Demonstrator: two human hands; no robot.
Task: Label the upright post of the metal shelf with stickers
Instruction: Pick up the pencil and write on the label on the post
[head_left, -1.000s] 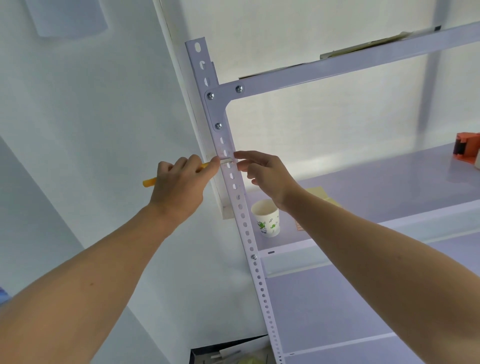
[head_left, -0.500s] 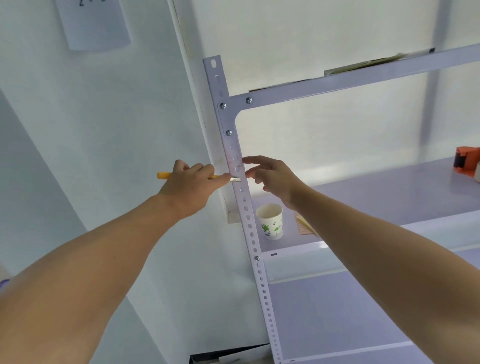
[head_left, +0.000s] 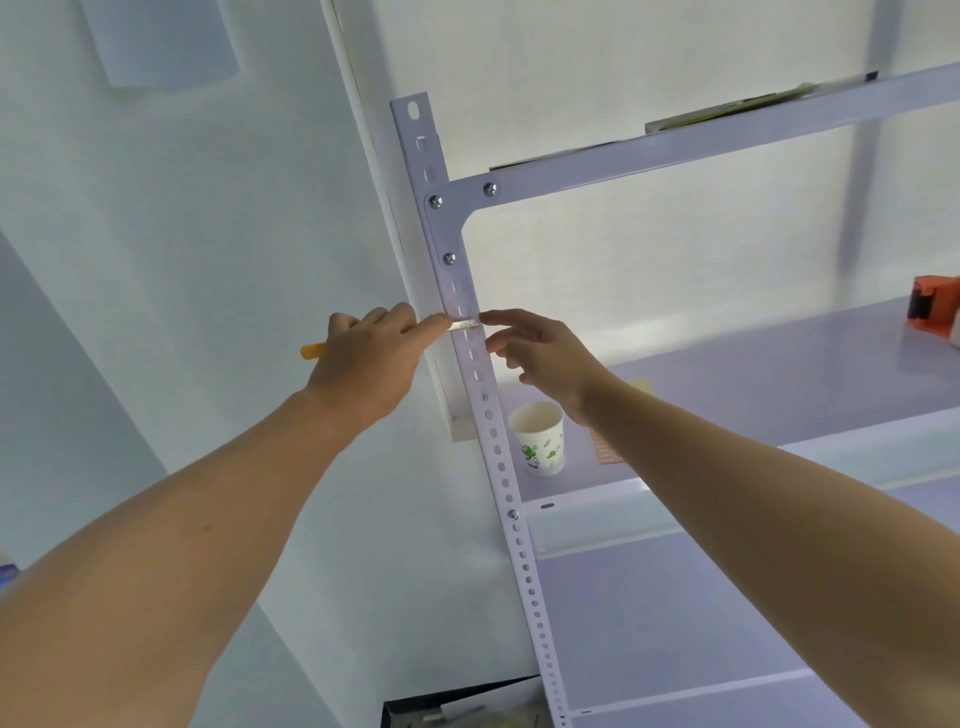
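Both hands are raised to the upright post (head_left: 470, 358) of the metal shelf: the left hand (head_left: 371, 366) is curled around an orange pen (head_left: 311, 351) and pinches one end of a small sticker (head_left: 464, 326) that lies across the post below the top corner bracket. Right hand (head_left: 540, 358) is loosely open with nothing in it, its forefinger tip touching the sticker's other end. Behind the right wrist a paper cup (head_left: 540, 439) stands on the shelf board (head_left: 753, 374), and an orange tape dispenser (head_left: 935, 304) sits well apart at the far right.

Left hand (head_left: 371, 364) pressing sticker (head_left: 464, 325) across upright post (head_left: 470, 358); right hand (head_left: 540, 353) fingertip at sticker end.
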